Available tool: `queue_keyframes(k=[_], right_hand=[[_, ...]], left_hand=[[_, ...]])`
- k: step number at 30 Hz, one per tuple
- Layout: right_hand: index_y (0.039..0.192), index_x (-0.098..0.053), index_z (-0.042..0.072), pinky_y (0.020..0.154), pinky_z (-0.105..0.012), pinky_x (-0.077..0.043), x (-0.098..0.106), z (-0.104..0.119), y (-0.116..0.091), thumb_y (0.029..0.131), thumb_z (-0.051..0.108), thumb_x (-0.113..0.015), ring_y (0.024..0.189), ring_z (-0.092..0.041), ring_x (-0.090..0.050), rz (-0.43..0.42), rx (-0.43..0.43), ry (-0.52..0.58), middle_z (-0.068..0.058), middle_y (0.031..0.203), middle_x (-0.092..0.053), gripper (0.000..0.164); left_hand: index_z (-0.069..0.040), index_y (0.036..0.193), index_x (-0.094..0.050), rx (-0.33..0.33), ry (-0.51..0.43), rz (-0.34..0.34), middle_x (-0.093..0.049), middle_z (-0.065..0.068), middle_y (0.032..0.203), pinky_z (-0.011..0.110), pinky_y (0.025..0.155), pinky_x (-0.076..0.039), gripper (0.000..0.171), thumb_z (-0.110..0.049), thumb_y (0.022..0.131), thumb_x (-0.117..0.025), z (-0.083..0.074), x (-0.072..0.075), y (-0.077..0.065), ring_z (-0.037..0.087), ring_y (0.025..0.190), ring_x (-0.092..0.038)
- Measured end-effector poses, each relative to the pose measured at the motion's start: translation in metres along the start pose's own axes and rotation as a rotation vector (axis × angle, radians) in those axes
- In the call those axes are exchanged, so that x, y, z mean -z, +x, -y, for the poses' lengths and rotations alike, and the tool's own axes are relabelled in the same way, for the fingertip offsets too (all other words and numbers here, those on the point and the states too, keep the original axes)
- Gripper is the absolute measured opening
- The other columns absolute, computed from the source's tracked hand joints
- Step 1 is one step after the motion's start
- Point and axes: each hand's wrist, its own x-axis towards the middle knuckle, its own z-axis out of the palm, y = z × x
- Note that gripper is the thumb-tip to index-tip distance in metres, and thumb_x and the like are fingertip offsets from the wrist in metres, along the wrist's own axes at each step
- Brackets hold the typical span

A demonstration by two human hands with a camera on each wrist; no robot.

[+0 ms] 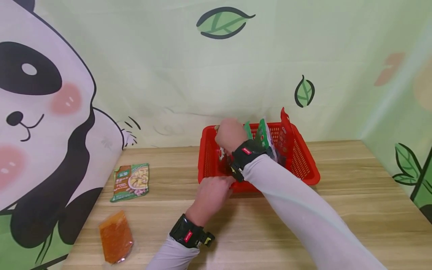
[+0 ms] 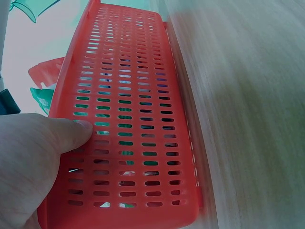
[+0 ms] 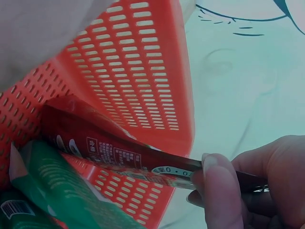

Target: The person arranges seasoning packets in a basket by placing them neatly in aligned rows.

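A red perforated plastic basket (image 1: 258, 186) stands on the wooden table with several food packets upright in it. My left hand (image 1: 213, 193) grips its front rim near the left corner; the thumb lies on the outer wall in the left wrist view, the other fingers hidden behind it. My right hand (image 1: 232, 135) reaches over the basket's left part. In the right wrist view it pinches the top edge of a dark red packet (image 3: 105, 143), whose lower part is inside the basket. Beside that packet leans a green packet (image 3: 62, 186).
Left of the basket lie a green and brown food packet (image 1: 131, 182) and, nearer, an orange-brown block in clear wrap (image 1: 116, 238). Another red packet (image 1: 285, 137) stands at the basket's right, near a green and white packet (image 1: 263, 135). A printed cloth wall (image 1: 168, 75) rises behind.
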Motion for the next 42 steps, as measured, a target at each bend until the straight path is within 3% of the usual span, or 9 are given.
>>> queue_keyframes(k=[9, 16, 20, 24, 28, 35, 38, 42], right_hand=[[0.087, -0.073, 0.003, 0.045, -0.027, -0.052, 0.001, 0.002, -0.004, 0.096, 0.018, -0.068, 0.052, -0.022, -0.067, 0.007, 0.028, -0.064, -0.010, 0.067, -0.069, 0.019], [0.100, -0.067, 0.002, 0.050, -0.028, -0.056, 0.009, 0.002, -0.008, 0.095, 0.021, -0.069, 0.066, -0.030, -0.075, 0.099, -0.062, 0.056, -0.015, 0.076, -0.073, 0.020], [0.098, -0.066, 0.003, 0.051, -0.026, -0.056, 0.016, 0.002, -0.013, 0.095, 0.025, -0.070, 0.069, -0.029, -0.076, 0.136, -0.058, 0.044, -0.015, 0.081, -0.075, 0.022], [0.078, -0.067, 0.006, 0.046, -0.025, -0.049, 0.025, -0.003, -0.024, 0.096, 0.029, -0.068, 0.058, -0.025, -0.070, 0.105, 0.042, -0.027, -0.012, 0.068, -0.070, 0.029], [0.064, -0.063, 0.010, 0.048, -0.026, -0.043, 0.031, -0.020, -0.042, 0.096, 0.034, -0.068, 0.048, -0.018, -0.055, -0.003, 0.210, -0.050, -0.005, 0.055, -0.057, 0.040], [0.076, -0.071, 0.017, 0.058, -0.025, -0.049, 0.032, -0.077, -0.076, 0.094, 0.034, -0.073, 0.054, -0.011, -0.056, -0.164, 0.451, -0.030, 0.006, 0.058, -0.061, 0.024], [0.082, -0.075, 0.017, 0.063, -0.025, -0.053, 0.029, -0.105, -0.086, 0.092, 0.032, -0.076, 0.058, -0.008, -0.058, -0.221, 0.548, -0.039, 0.006, 0.066, -0.068, 0.018], [0.090, -0.078, 0.017, 0.070, -0.028, -0.059, 0.021, -0.143, -0.097, 0.088, 0.032, -0.081, 0.065, -0.010, -0.062, -0.318, 0.615, -0.096, 0.003, 0.077, -0.073, 0.016]], left_hand=[[-0.020, 0.102, -0.076, -0.001, 0.003, -0.008, -0.073, -0.005, 0.079, 0.024, 0.057, -0.049, 0.018, -0.022, 0.086, -0.083, 0.000, 0.000, 0.000, 0.011, 0.063, -0.058], [-0.019, 0.102, -0.075, -0.005, -0.002, -0.008, -0.074, -0.004, 0.080, 0.025, 0.059, -0.051, 0.020, -0.023, 0.084, -0.085, 0.001, 0.000, 0.000, 0.012, 0.063, -0.058], [-0.020, 0.099, -0.074, -0.004, 0.005, -0.022, -0.073, -0.004, 0.079, 0.025, 0.058, -0.051, 0.019, -0.023, 0.084, -0.085, 0.001, -0.002, 0.000, 0.012, 0.063, -0.058], [-0.020, 0.096, -0.073, -0.012, 0.026, -0.035, -0.072, -0.005, 0.077, 0.025, 0.055, -0.048, 0.014, -0.022, 0.086, -0.082, 0.001, -0.004, 0.000, 0.011, 0.061, -0.056], [-0.020, 0.096, -0.072, -0.013, 0.021, -0.025, -0.072, -0.005, 0.077, 0.023, 0.056, -0.048, 0.016, -0.024, 0.086, -0.083, 0.001, -0.004, 0.001, 0.011, 0.061, -0.055], [-0.020, 0.098, -0.072, -0.023, 0.022, -0.011, -0.072, -0.005, 0.077, 0.021, 0.055, -0.045, 0.017, -0.026, 0.087, -0.083, -0.002, -0.004, 0.002, 0.010, 0.059, -0.054], [-0.019, 0.099, -0.072, -0.026, 0.032, -0.015, -0.073, -0.004, 0.078, 0.023, 0.057, -0.049, 0.018, -0.026, 0.086, -0.083, -0.003, -0.003, 0.001, 0.011, 0.061, -0.058], [-0.020, 0.099, -0.072, -0.023, 0.054, -0.016, -0.075, -0.004, 0.080, 0.025, 0.060, -0.052, 0.020, -0.027, 0.085, -0.084, -0.002, -0.002, 0.000, 0.013, 0.064, -0.063]])
